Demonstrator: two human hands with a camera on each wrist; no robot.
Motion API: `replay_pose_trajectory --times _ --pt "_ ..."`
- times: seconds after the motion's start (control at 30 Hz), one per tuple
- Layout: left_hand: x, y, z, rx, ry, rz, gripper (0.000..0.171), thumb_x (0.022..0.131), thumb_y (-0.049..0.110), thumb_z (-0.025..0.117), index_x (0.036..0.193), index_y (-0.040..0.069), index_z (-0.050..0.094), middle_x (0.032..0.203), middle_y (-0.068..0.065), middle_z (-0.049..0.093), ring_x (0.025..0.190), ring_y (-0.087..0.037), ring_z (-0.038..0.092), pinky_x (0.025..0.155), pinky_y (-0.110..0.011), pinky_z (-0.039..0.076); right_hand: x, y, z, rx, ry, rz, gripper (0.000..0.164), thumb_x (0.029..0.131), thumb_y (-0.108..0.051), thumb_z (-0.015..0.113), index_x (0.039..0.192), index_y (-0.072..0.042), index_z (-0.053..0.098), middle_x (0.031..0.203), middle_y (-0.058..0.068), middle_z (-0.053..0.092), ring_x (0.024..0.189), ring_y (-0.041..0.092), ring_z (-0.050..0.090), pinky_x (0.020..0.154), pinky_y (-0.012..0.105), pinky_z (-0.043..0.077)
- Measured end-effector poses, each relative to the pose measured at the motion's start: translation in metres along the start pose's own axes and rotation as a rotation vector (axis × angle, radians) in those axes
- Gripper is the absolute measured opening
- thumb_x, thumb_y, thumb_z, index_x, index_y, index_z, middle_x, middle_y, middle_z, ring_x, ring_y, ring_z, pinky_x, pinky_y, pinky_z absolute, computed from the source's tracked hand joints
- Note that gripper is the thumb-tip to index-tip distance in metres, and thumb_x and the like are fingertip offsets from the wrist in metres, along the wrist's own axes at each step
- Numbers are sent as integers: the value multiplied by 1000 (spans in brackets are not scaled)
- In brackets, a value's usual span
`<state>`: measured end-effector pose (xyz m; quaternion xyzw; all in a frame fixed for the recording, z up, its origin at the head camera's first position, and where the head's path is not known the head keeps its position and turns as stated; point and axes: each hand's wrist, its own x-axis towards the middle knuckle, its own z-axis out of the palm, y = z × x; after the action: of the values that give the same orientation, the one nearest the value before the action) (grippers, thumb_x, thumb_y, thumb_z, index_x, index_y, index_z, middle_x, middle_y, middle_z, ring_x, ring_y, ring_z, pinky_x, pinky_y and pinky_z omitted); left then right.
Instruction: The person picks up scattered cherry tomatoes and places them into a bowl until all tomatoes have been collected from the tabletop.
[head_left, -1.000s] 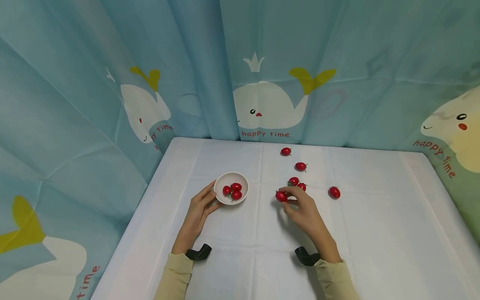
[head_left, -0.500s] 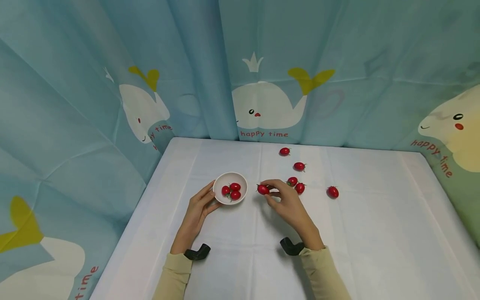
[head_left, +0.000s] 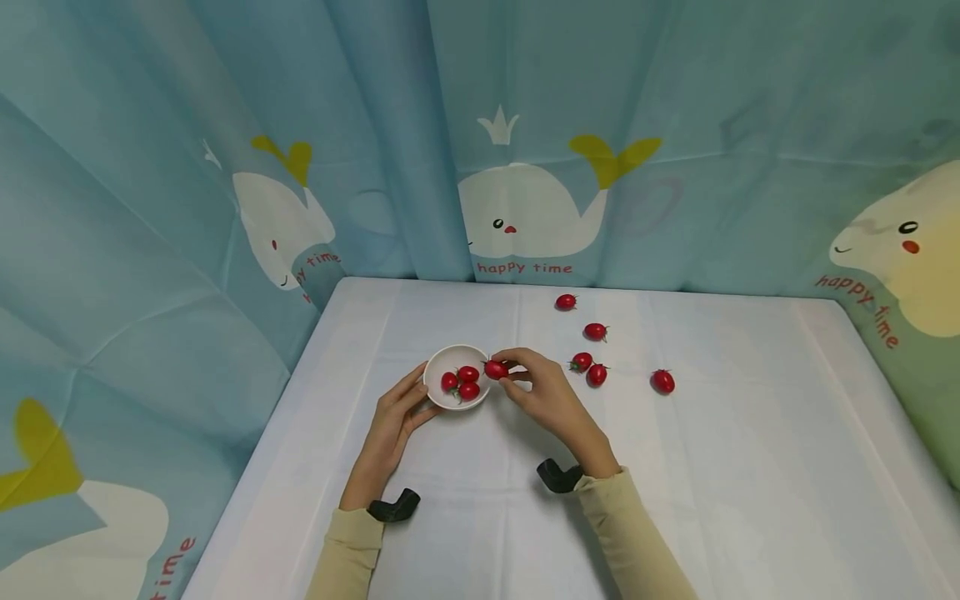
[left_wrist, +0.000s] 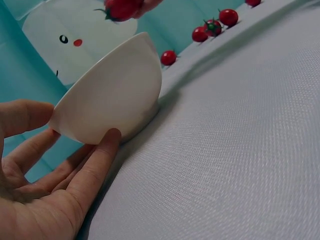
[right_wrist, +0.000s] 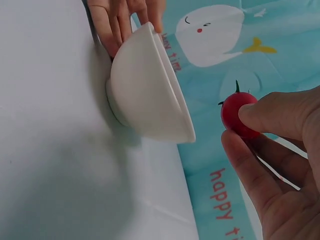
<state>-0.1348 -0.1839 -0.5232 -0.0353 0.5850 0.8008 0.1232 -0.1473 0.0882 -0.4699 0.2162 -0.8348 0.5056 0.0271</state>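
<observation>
A small white bowl (head_left: 453, 356) stands on the white-covered table with three cherry tomatoes (head_left: 468, 391) inside. My left hand (head_left: 393, 415) holds the bowl at its left side; in the left wrist view the thumb presses low on the outer wall and a finger is at the rim. Between thumb and fingertips, my right hand (head_left: 546, 398) pinches another cherry tomato (right_wrist: 236, 116), its green stem end facing away from the palm. This tomato is raised at the bowl's right rim, and in the head view it overlaps that edge.
Several more cherry tomatoes (head_left: 596, 332) lie scattered on the table (head_left: 750, 433) right of the bowl, two of them (head_left: 597, 375) side by side. A blue-green curtain (head_left: 375, 183) with printed whales hangs behind the table and along its left side.
My right hand has carried the pinched cherry tomato leftward from beside the loose tomatoes to the bowl's right rim. My left hand and the bowl stay in place.
</observation>
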Motion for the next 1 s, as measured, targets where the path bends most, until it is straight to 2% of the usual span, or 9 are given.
replay_pose_trajectory --times 0.23,0.73,1.0 --pt "0 1 1 -8 -1 -2 53 110 13 51 162 11 38 170 -11 30 152 -33 39 105 -32 59 10 -2 8 18 -39 -38 37 94 3 73 128 -6 67 127 10 71 118 27 67 99 40 65" --pt "-1 -1 0 -1 -8 9 53 110 14 51 162 11 39 169 -11 31 153 -33 38 105 -30 59 31 -2 24 -9 -162 -17 37 96 1 72 132 -4 65 131 12 69 120 26 68 101 37 64" --pt "-1 -1 -1 1 -8 6 53 111 14 51 162 12 38 169 -10 32 153 -32 38 105 -30 59 37 1 33 0 -201 -49 34 96 0 71 130 -1 65 129 14 69 118 27 69 101 37 64"
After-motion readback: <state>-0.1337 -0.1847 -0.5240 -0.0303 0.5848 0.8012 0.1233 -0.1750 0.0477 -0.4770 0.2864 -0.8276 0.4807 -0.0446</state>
